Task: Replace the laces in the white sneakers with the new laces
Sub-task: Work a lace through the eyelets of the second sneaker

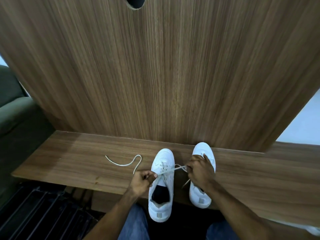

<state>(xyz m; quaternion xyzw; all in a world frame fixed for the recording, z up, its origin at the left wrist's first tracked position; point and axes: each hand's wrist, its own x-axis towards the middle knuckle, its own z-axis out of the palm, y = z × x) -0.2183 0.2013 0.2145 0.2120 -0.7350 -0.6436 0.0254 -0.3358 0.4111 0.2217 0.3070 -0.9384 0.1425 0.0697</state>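
Observation:
Two white sneakers stand toes-away on a wooden shelf. The left sneaker hangs partly over the front edge and carries an off-white lace through its eyelets. My left hand pinches one end of that lace beside the shoe's left side; its loose tail curls across the shelf to the left. My right hand grips the other end and lies over the right sneaker, hiding its lace area. The lace runs taut between both hands.
A tall wood-grain panel rises right behind the shelf, with a round hole at its top. A green cushioned seat sits at the left, a dark slatted surface below. My jeans-clad knees are under the shelf edge.

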